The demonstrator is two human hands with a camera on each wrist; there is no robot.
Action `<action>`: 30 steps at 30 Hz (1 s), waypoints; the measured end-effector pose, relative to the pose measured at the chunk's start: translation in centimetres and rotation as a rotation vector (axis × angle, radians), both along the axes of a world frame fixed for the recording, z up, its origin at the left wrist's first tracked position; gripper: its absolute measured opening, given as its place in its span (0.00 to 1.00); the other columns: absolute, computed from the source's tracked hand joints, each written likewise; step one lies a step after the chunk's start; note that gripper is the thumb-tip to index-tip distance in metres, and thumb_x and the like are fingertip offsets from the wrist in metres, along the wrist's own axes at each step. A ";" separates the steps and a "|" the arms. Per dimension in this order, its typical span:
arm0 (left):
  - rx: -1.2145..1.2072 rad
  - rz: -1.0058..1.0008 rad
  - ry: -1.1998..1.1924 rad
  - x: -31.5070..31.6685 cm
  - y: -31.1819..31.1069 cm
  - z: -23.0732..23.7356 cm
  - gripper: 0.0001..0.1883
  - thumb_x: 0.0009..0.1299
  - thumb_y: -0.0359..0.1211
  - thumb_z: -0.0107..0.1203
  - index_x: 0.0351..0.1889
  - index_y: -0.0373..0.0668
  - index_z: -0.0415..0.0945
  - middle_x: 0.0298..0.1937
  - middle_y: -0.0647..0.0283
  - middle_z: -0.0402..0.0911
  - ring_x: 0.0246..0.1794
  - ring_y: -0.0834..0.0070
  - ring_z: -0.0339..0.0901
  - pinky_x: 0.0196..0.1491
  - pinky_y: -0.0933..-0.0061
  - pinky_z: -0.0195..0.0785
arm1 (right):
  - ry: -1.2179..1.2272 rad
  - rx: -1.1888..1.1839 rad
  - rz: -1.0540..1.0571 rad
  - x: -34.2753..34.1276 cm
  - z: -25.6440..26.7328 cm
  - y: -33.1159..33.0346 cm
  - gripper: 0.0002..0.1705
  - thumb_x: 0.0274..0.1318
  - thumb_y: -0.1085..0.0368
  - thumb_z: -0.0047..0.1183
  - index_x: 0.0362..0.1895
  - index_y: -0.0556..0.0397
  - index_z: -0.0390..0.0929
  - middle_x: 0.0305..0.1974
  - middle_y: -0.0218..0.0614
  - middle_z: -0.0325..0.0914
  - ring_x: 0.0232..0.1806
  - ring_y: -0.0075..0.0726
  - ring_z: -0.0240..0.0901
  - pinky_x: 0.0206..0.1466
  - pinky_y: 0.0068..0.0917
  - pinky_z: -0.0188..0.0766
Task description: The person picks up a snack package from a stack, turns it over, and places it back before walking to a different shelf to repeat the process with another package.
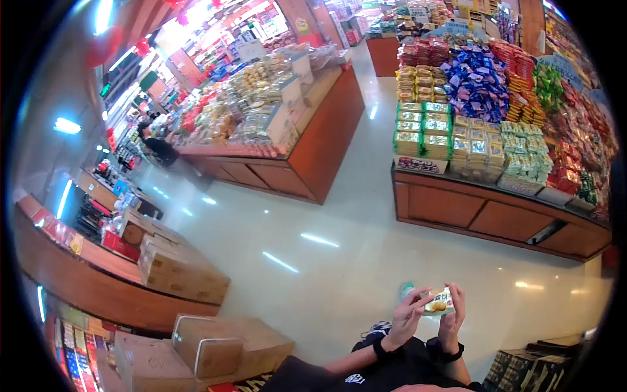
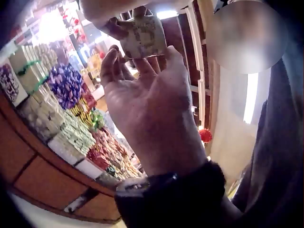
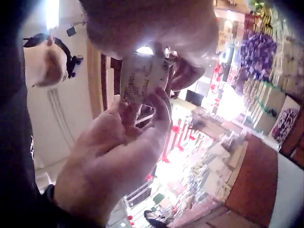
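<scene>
A small biscuit packet (image 1: 439,302), pale with a picture of golden biscuits on its front, is held up before the person's chest. In the head view the left hand (image 1: 405,321) pinches one side of it, and the right hand (image 1: 452,320) holds the other side. Both wrists wear black bands. Printed text covers the back of the packet (image 2: 145,38) in the left wrist view. Opposite the camera there, the right hand (image 2: 147,102) has its fingertips at the packet's lower edge. From the right wrist, the left hand (image 3: 116,154) appears with its fingers against the packet.
Ahead to the right, a wooden display counter (image 1: 480,210) bears stacked, colourful snack packs. Another counter (image 1: 326,140) with bagged goods stands ahead to the left. Cardboard boxes (image 1: 261,343) lie at the left, dark cartons (image 1: 526,369) at the lower right. Shiny floor (image 1: 294,228) runs between.
</scene>
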State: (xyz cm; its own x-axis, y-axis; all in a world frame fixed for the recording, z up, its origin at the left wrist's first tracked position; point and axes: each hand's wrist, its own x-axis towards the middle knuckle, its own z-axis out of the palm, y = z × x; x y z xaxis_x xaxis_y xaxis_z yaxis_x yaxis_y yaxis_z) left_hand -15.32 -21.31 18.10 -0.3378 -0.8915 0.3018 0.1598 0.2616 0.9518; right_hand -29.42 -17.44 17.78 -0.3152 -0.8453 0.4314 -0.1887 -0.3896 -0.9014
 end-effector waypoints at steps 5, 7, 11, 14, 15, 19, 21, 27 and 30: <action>-0.020 -0.090 0.040 -6.2 -4.9 0.5 0.23 0.74 0.44 0.47 0.55 0.35 0.74 0.60 0.56 0.69 0.48 0.71 0.72 0.51 0.73 0.66 | -0.101 0.038 -0.093 -5.9 -0.6 -4.1 0.39 0.61 0.40 0.40 0.57 0.67 0.69 0.57 0.44 0.63 0.59 0.38 0.60 0.60 0.32 0.59; 0.031 -0.094 0.065 -7.4 -7.1 0.4 0.23 0.74 0.44 0.47 0.56 0.35 0.73 0.60 0.56 0.69 0.50 0.70 0.71 0.52 0.72 0.66 | -0.038 0.004 -0.095 -7.4 0.1 -6.2 0.37 0.62 0.43 0.41 0.57 0.66 0.69 0.56 0.43 0.63 0.58 0.37 0.61 0.59 0.32 0.60; 0.081 -0.104 0.185 -9.1 -11.0 -0.3 0.26 0.72 0.45 0.50 0.61 0.35 0.68 0.62 0.55 0.67 0.58 0.68 0.68 0.57 0.70 0.65 | 0.030 0.007 -0.152 -8.5 0.1 -9.8 0.34 0.61 0.44 0.44 0.55 0.64 0.72 0.53 0.47 0.67 0.53 0.44 0.65 0.56 0.36 0.63; 0.075 -0.105 0.258 -9.9 -12.6 -0.2 0.29 0.66 0.42 0.58 0.61 0.34 0.68 0.64 0.52 0.65 0.62 0.65 0.66 0.60 0.69 0.63 | 0.055 -0.076 -0.122 -8.8 0.8 -11.7 0.26 0.62 0.50 0.47 0.56 0.56 0.73 0.55 0.48 0.66 0.55 0.45 0.65 0.56 0.37 0.63; 0.020 -0.081 0.318 -10.1 -13.1 0.3 0.31 0.63 0.40 0.62 0.61 0.34 0.68 0.64 0.50 0.65 0.62 0.64 0.66 0.60 0.69 0.63 | 0.060 -0.064 -0.130 -9.1 1.0 -12.0 0.26 0.62 0.50 0.47 0.56 0.56 0.73 0.55 0.48 0.66 0.55 0.45 0.65 0.56 0.37 0.63; -0.036 -0.101 0.256 -10.1 -14.9 0.9 0.33 0.61 0.40 0.65 0.62 0.34 0.67 0.65 0.50 0.64 0.63 0.63 0.65 0.62 0.68 0.61 | -0.016 -0.147 -0.008 -9.8 0.9 -13.0 0.19 0.62 0.56 0.49 0.54 0.48 0.76 0.57 0.53 0.63 0.57 0.50 0.63 0.59 0.44 0.61; -0.029 -0.104 0.281 -10.7 -15.6 1.5 0.33 0.60 0.39 0.65 0.61 0.33 0.68 0.64 0.49 0.65 0.62 0.63 0.66 0.62 0.67 0.62 | -0.047 -0.153 0.014 -10.5 1.2 -13.8 0.18 0.62 0.56 0.48 0.53 0.49 0.76 0.58 0.53 0.61 0.57 0.50 0.63 0.60 0.44 0.60; 0.053 -0.071 0.157 -13.1 -17.9 2.6 0.34 0.59 0.44 0.66 0.58 0.33 0.71 0.61 0.47 0.70 0.58 0.62 0.71 0.58 0.67 0.65 | -0.090 -0.174 0.030 -13.2 0.9 -16.2 0.16 0.64 0.58 0.46 0.51 0.50 0.76 0.56 0.52 0.60 0.55 0.47 0.63 0.58 0.40 0.61; 0.110 -0.086 0.240 -15.6 -19.5 2.4 0.32 0.59 0.39 0.65 0.59 0.33 0.70 0.62 0.48 0.68 0.62 0.62 0.67 0.62 0.66 0.62 | -0.091 -0.170 0.093 -15.9 0.6 -18.3 0.15 0.63 0.61 0.46 0.51 0.50 0.76 0.55 0.52 0.60 0.55 0.48 0.62 0.58 0.41 0.60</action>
State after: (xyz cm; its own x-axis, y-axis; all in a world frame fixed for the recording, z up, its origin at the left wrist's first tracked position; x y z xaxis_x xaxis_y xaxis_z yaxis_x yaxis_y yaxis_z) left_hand -30.90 -40.85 20.49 -0.3438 -0.8948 0.2849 0.4013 0.1342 0.9061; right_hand -45.34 -35.78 18.37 -0.2834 -0.7901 0.5436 -0.0661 -0.5494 -0.8329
